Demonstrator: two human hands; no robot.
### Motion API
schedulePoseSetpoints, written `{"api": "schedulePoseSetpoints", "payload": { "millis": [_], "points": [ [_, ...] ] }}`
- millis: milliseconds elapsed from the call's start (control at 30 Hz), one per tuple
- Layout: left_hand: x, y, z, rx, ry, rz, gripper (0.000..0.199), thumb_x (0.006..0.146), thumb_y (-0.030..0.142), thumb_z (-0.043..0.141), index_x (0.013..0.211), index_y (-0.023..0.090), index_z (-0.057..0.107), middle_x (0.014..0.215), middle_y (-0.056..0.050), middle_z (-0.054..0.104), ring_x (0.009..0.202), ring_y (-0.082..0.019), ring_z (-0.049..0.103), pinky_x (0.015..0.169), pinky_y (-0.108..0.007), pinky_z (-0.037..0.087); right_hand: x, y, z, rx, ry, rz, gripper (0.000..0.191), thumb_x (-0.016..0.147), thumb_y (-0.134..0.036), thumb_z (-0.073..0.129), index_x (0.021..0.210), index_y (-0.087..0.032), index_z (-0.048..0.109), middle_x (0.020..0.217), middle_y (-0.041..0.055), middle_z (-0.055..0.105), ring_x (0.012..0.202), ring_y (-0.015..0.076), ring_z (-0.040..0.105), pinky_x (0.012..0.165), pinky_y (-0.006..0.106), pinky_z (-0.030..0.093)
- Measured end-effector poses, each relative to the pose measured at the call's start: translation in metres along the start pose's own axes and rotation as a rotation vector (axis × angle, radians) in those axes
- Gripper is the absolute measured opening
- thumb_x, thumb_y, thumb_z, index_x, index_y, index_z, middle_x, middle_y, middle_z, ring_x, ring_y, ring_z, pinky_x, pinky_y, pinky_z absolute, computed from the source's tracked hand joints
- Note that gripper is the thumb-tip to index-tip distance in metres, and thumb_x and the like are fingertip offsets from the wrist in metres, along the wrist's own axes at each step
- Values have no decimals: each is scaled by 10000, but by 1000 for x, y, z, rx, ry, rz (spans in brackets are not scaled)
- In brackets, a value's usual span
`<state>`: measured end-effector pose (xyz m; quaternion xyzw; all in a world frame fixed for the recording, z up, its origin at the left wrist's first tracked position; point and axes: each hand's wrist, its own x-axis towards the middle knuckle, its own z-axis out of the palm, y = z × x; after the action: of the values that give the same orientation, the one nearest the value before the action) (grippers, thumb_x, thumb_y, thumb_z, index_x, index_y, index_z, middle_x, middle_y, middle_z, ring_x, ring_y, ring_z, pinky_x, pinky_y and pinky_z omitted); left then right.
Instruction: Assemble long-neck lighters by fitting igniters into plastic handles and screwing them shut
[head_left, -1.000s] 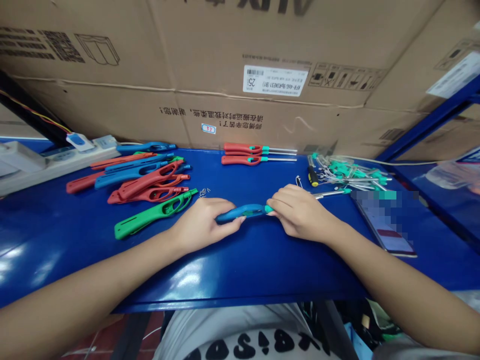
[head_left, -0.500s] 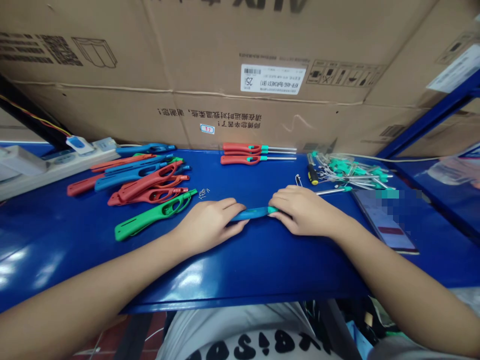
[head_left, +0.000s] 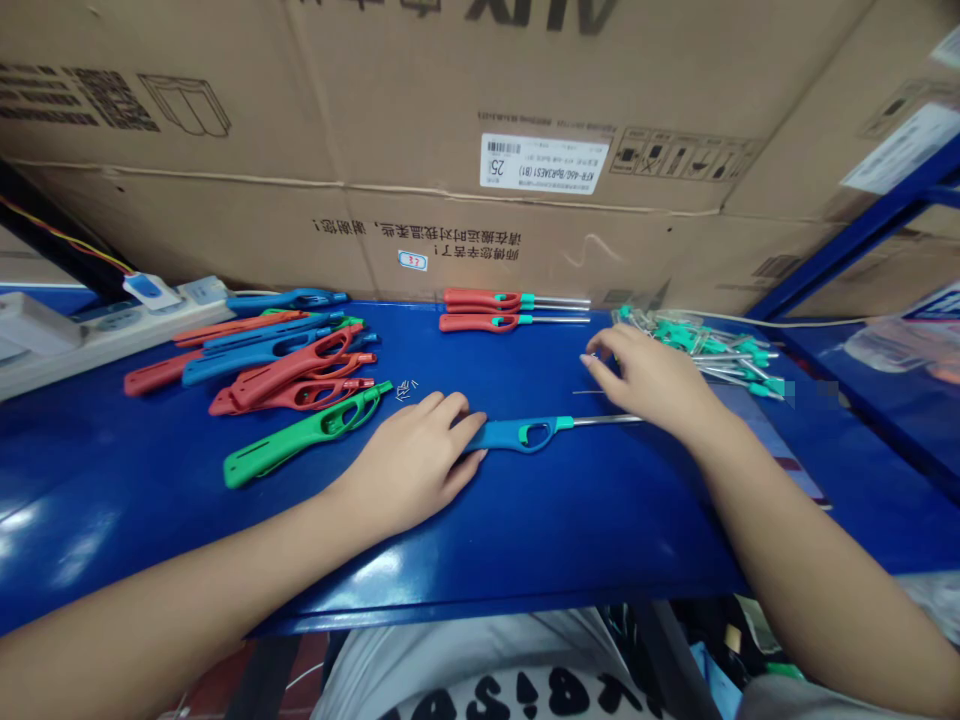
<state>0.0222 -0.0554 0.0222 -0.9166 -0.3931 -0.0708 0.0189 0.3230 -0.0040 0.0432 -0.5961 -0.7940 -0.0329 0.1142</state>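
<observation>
My left hand (head_left: 424,450) is closed around the handle of a blue long-nosed gas lighter (head_left: 504,435). The lighter lies just above the table with its teal collar and metal tube pointing right. Off the lighter, my right hand (head_left: 652,375) is curled low over the table, left of the teal-ended metal tubes (head_left: 701,335). Its thumb and index finger form a ring; what they pinch is hidden. A thin straight metal piece (head_left: 586,392) shows below those fingers. The black-and-yellow screwdriver seen earlier is mostly covered by this hand.
Red, blue and green lighter casings (head_left: 292,375) are heaped at left, beside small screws (head_left: 405,390). Red lighters with tubes (head_left: 480,322) lie at the back against a cardboard box (head_left: 420,210). A power strip (head_left: 112,335) is far left; a phone (head_left: 787,460) lies at right.
My right hand has let go of the lighter's teal collar and moved up and right, over the screwdriver's place. My left hand keeps the lighter, whose tube is now exposed.
</observation>
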Motion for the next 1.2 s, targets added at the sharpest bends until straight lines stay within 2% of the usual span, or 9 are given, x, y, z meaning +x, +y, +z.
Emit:
{"api": "schedulePoseSetpoints", "payload": {
  "millis": [167, 333, 467, 567, 667, 733, 833, 1000, 1200],
  "points": [
    [-7, 9, -3, 1, -54, -110, 371, 1005, 255, 447, 1314, 101, 581, 1130, -161, 586, 965, -296, 611, 803, -444, 579, 9, 25, 14, -171, -131, 317, 462, 915, -446, 537, 1263, -144, 565, 1240, 226, 584, 943, 373, 665, 682, 429, 494],
    [-12, 12, -3, -101, -77, -96, 389, 1011, 195, 412, 1349, 59, 549, 1155, -179, 579, 1009, -284, 618, 891, -445, 573, 13, 34, 20, -176, -125, 409, 511, 922, -438, 512, 1340, -144, 525, 1258, 252, 584, 1020, 419, 657, 723, 477, 511],
    [-15, 13, -3, -139, -91, -90, 417, 1007, 163, 415, 1388, 32, 521, 1187, -198, 580, 1066, -305, 608, 928, -470, 561, 14, 38, 20, -140, -171, 423, 436, 908, -368, 539, 1287, -160, 595, 1096, 228, 687, 947, 392, 679, 704, 454, 504],
    [-15, 12, -2, -137, -82, -88, 409, 1009, 161, 418, 1380, 31, 532, 1199, -206, 586, 1084, -309, 604, 932, -467, 558, 15, 35, 15, -107, -65, 432, 378, 905, -353, 515, 1196, -164, 665, 993, 209, 723, 886, 375, 684, 692, 445, 497],
    [-13, 12, -1, -106, -74, -71, 396, 1006, 165, 425, 1361, 44, 553, 1165, -194, 602, 1056, -309, 609, 891, -460, 567, 15, 21, 9, 19, 189, 424, 359, 901, -357, 482, 1085, -158, 717, 929, 175, 734, 815, 323, 676, 695, 418, 498],
    [-12, 12, -2, -75, -74, -55, 385, 1000, 166, 434, 1342, 55, 573, 1131, -181, 612, 1019, -308, 613, 861, -459, 570, 14, 7, 10, 167, 312, 394, 365, 902, -368, 476, 1068, -158, 724, 854, 132, 731, 707, 263, 655, 667, 383, 502],
    [-10, 14, -4, -45, -67, -41, 376, 994, 171, 446, 1323, 64, 592, 1099, -165, 619, 966, -299, 616, 826, -449, 569, 7, -18, 16, 386, 333, 267, 395, 948, -423, 436, 1112, -187, 707, 792, 76, 716, 604, 211, 616, 573, 338, 492],
    [-10, 16, -7, -25, -68, -41, 359, 994, 188, 450, 1293, 73, 613, 1051, -141, 621, 896, -291, 613, 769, -446, 560, -6, -58, 29, 651, 50, -140, 311, 987, -387, 474, 1138, -218, 687, 1108, 87, 744, 919, 247, 699, 766, 380, 574],
    [-10, 16, -7, -30, -62, -39, 305, 991, 194, 458, 1213, 94, 642, 1029, -132, 617, 880, -288, 611, 759, -441, 544, -8, -75, 38, 649, -60, -209, 294, 992, -373, 494, 1191, -249, 672, 1231, 89, 718, 1031, 287, 701, 825, 410, 601]
  ]
}}
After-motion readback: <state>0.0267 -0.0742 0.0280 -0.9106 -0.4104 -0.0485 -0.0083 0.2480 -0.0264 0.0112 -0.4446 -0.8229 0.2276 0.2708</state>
